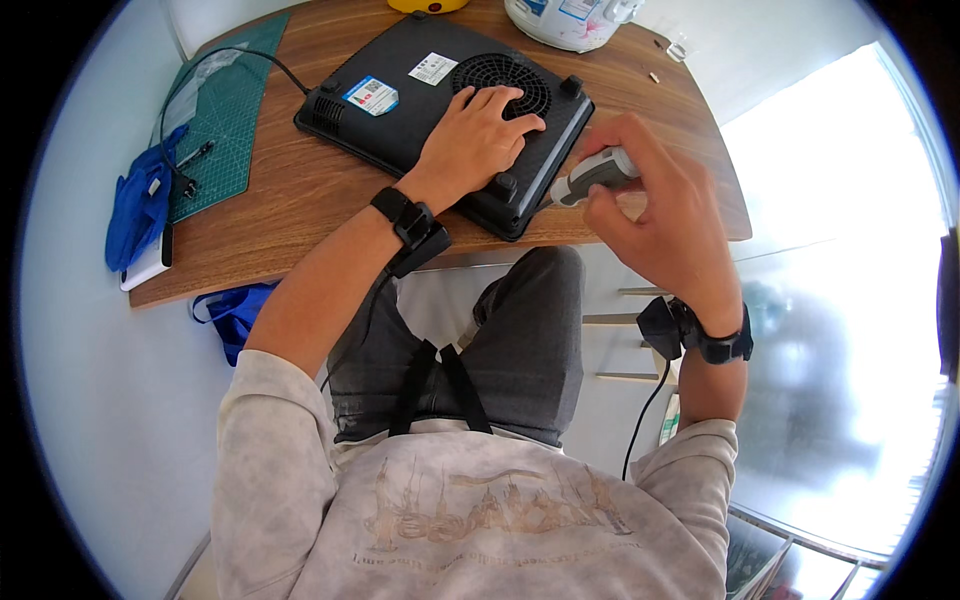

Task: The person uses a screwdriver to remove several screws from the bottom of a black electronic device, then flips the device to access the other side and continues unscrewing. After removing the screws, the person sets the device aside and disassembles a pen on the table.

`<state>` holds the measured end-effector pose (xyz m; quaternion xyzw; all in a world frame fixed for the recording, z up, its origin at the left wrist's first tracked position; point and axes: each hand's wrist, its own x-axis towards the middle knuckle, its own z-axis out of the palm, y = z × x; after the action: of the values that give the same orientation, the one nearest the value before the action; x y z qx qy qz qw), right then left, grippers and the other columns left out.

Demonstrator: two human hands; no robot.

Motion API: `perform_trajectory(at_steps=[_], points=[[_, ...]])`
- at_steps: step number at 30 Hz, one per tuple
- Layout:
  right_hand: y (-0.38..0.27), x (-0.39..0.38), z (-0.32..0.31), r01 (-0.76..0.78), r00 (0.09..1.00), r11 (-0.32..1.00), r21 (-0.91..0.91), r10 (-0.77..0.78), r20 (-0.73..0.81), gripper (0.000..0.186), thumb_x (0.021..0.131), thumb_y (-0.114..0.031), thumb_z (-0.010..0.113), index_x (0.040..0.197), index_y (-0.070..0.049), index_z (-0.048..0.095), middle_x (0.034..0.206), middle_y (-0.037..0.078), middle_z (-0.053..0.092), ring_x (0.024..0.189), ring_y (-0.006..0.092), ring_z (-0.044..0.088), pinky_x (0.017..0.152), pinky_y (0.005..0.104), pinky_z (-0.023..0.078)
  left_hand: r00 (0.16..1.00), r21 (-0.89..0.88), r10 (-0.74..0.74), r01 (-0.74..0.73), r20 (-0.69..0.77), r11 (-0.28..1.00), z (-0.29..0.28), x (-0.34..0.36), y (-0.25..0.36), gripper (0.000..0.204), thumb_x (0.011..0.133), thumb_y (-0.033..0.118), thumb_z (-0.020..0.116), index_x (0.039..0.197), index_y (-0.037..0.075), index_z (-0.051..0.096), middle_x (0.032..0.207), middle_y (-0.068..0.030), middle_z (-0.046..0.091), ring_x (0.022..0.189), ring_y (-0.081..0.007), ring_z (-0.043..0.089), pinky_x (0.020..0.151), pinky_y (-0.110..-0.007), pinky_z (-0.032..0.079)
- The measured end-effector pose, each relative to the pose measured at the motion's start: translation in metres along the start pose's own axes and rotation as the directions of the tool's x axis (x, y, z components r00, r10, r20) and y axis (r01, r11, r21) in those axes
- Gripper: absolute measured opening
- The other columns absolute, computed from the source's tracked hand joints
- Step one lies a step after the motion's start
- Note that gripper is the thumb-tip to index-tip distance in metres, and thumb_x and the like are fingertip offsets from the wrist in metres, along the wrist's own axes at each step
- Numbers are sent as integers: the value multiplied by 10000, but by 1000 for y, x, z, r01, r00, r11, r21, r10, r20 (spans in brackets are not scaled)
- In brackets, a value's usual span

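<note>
An induction cooker (pixel 395 135) lies upside down on the wooden table, its black underside, round fan grille (pixel 476 72) and corner feet facing up. Fingers spread, my left hand (pixel 470 140) rests on this underside, with the fingertips over the grille. My right hand (pixel 668 205) is closed around the grey and white handle of a screwdriver (pixel 590 180). The screwdriver is tilted, its tip end pointing down at the cooker's near right edge; whether the tip touches is too small to tell. Two labels (pixel 372 96) are stuck on the underside.
A green cutting mat (pixel 228 130) lies at the table's left, crossed by the cooker's black power cord (pixel 165 110). Beside it are a blue cloth bag (pixel 140 205) and a white box-like thing (pixel 150 262). A white container (pixel 572 22) and a yellow object (pixel 428 4) stand at the far edge.
</note>
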<state>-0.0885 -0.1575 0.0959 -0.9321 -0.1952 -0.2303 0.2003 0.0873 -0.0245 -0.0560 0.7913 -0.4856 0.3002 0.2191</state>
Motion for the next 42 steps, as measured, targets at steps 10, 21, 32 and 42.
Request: perform_trajectory(at_steps=[10, 21, 32, 42], points=[[0, 0, 4, -42, 999, 999, -22, 42, 19, 285, 808, -70, 677, 1065, -84, 554, 766, 128, 588, 651, 307, 622, 608, 408, 481, 1000, -7, -8, 8, 20, 1000, -2, 0, 1, 250, 961, 182, 626, 1204, 144, 672, 1369, -127, 559, 1276, -303, 534, 1081, -462, 414], [3, 3, 7, -157, 986, 987, -38, 154, -57, 280, 861, -174, 753, 1075, -82, 598, 699, 107, 668, 637, 243, 718, 589, 327, 551, 1000, -8, -16, 16, 18, 1000, 2, 0, 0, 312, 966, 177, 617, 1269, 242, 645, 1373, -110, 553, 1263, -308, 550, 1095, -474, 412], [-3, 5, 7, -167, 985, 983, -80, 162, -65, 279, 877, -216, 749, 1062, -79, 591, 687, 95, 669, 621, 252, 710, 583, 343, 544, 999, -6, -22, 22, 26, 1000, 1, -1, 0, 319, 968, 187, 620, 1281, 247, 640, 1363, -107, 555, 1275, -314, 551, 1110, -509, 409], [0, 8, 9, -189, 982, 974, -126, 183, -56, 264, 875, -225, 732, 1053, -91, 590, 692, 95, 671, 627, 266, 705, 588, 364, 541, 999, -2, -23, 23, 49, 1000, 1, -1, -1, 330, 973, 193, 623, 1297, 253, 632, 1391, -115, 539, 1289, -319, 541, 1121, -517, 397]])
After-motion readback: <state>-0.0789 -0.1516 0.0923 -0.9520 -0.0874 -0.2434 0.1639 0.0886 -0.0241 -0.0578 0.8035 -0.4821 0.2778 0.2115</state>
